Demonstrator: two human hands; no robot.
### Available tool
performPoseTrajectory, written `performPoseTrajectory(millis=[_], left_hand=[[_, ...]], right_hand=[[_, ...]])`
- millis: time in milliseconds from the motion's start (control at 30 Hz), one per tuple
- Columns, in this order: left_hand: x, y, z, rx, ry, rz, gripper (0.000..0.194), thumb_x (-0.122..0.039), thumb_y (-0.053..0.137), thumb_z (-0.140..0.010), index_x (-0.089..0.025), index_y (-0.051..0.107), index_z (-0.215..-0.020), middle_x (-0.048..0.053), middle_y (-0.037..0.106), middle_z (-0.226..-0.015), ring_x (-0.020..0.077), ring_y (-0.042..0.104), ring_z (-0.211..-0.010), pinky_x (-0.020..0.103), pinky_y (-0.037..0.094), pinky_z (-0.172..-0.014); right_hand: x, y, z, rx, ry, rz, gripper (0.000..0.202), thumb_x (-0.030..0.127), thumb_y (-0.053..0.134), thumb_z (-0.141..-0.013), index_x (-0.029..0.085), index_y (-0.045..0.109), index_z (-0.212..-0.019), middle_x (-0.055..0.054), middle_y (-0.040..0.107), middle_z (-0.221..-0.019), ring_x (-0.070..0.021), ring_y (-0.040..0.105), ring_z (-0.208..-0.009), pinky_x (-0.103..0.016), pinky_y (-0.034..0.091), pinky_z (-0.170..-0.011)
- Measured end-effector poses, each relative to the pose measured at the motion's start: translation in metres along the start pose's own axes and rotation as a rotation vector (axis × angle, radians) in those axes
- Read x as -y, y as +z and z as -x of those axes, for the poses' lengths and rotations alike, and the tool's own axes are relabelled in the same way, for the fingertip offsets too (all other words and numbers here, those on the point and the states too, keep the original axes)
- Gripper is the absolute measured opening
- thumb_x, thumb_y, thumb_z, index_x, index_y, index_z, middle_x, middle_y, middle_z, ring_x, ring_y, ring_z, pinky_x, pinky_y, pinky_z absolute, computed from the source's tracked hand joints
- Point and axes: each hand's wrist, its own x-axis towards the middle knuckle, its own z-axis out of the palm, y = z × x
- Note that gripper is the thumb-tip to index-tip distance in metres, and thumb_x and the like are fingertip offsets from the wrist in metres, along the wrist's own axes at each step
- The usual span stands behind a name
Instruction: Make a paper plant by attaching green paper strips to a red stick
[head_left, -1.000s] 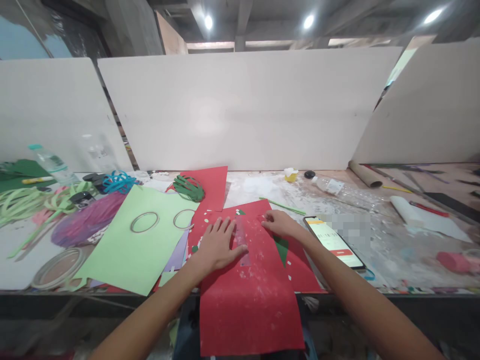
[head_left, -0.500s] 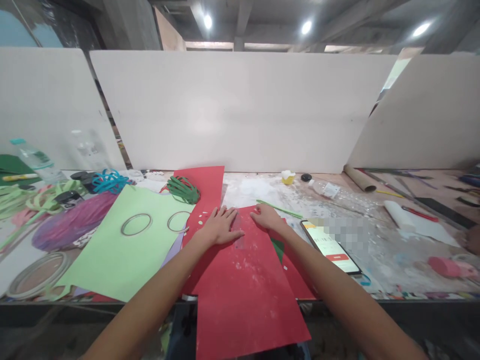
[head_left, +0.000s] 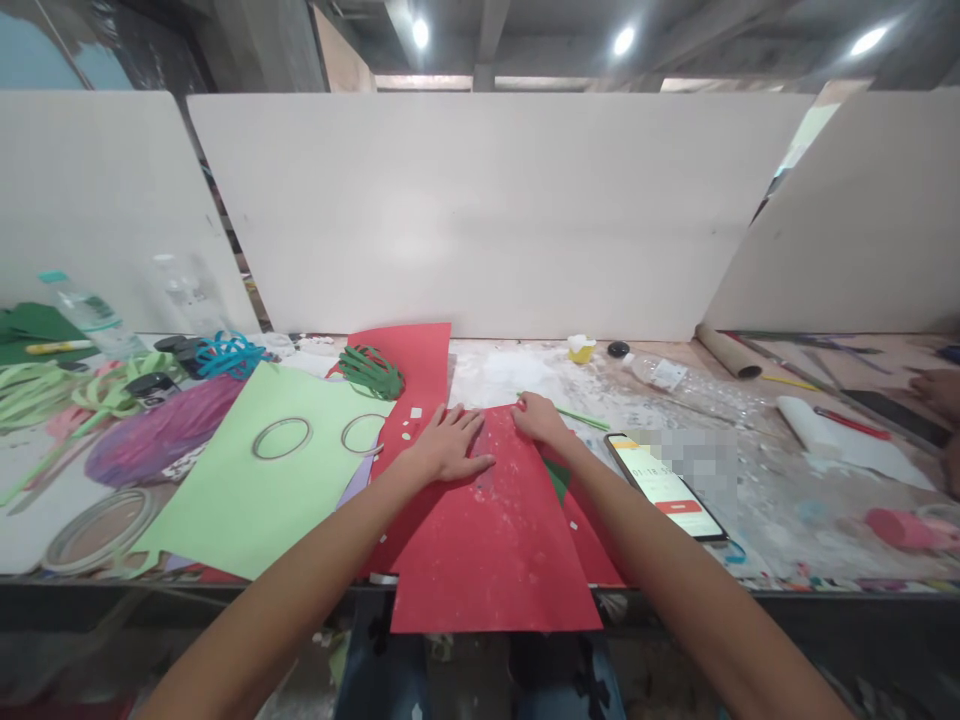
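**Zero folds visible in the front red sheet [head_left: 495, 560]: laid out, pressed down, one corner being handled**

Status: sheet is on the table [head_left: 772, 500], its near end past the table edge toward the person. More red paper [head_left: 596, 555] and a green piece [head_left: 557, 480] show from under its right side.

Grip: left hand [head_left: 450, 447] open, palm down, fingers spread on the sheet's far left part. Right hand [head_left: 538, 418] has fingers bunched at its far right corner; can't tell if they pinch it or only press.

Done: placement looks done, my read. No cut visible in the sheet. Faint glossy patch by the left thumb, too blurred to identify. Corner work looks unfinished; how much remains, can't tell.

Around the sheet: light-green sheet [head_left: 225, 510] with two rings [head_left: 255, 444] to its left, green strip bundle [head_left: 371, 372] beyond its far left corner, phone [head_left: 667, 490] to its right.
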Motion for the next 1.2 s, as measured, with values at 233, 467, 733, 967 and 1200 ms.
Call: performPoseTrajectory(millis=[233, 467, 733, 967, 1200], left_hand=[[-0.003, 0.004, 0.009, -0.011, -0.020, 0.015, 0.090, -0.074, 0.028, -0.087, -0.014, 0.023, -0.153, 0.012, 0.030, -0.157, 0.0333, 0.023, -0.144, 0.045, 0.019, -0.116], [0.002, 0.003, 0.005, -0.033, -0.017, 0.016, 0.090, -0.076, 0.028, -0.085, -0.016, 0.026, -0.152, 0.011, 0.029, -0.157, 0.0349, 0.026, -0.142, 0.048, 0.021, -0.113], [0.002, 0.009, 0.006, -0.059, -0.029, 0.030, 0.088, -0.076, 0.023, -0.087, -0.018, 0.024, -0.153, 0.009, 0.028, -0.158, 0.0342, 0.024, -0.143, 0.047, 0.019, -0.114], [0.002, 0.008, 0.005, -0.055, -0.041, 0.046, 0.087, -0.076, 0.026, -0.086, -0.019, 0.024, -0.153, 0.008, 0.027, -0.158, 0.0336, 0.022, -0.143, 0.046, 0.018, -0.114], [0.001, 0.005, 0.005, -0.045, -0.033, 0.059, 0.087, -0.075, 0.026, -0.086, -0.019, 0.024, -0.153, 0.009, 0.027, -0.158, 0.0335, 0.024, -0.143, 0.047, 0.018, -0.113]], right_hand=[[-0.001, -0.006, 0.006, 0.011, -0.015, -0.131, 0.015, 0.023, 0.053, -0.079, 0.014, 0.065, -0.082, -0.009, 0.068, -0.080, -0.0187, 0.057, -0.070, -0.025, 0.034, -0.060], [-0.005, -0.010, 0.012, 0.031, -0.008, -0.286, 0.016, 0.027, 0.052, -0.078, 0.015, 0.062, -0.074, -0.004, 0.061, -0.064, -0.0159, 0.053, -0.058, -0.025, 0.034, -0.053], [0.001, -0.011, 0.017, 0.014, -0.079, -0.349, 0.015, 0.029, 0.058, -0.073, 0.015, 0.064, -0.074, -0.001, 0.059, -0.062, -0.0140, 0.050, -0.059, -0.023, 0.034, -0.054], [0.010, -0.014, 0.020, -0.006, -0.123, -0.223, 0.017, 0.029, 0.054, -0.077, 0.016, 0.060, -0.069, -0.001, 0.059, -0.064, -0.0140, 0.049, -0.062, -0.025, 0.029, -0.055], [0.017, -0.014, 0.022, -0.047, -0.162, -0.071, 0.021, 0.032, 0.052, -0.083, 0.016, 0.065, -0.081, -0.008, 0.069, -0.083, -0.0177, 0.055, -0.073, -0.026, 0.031, -0.062]])
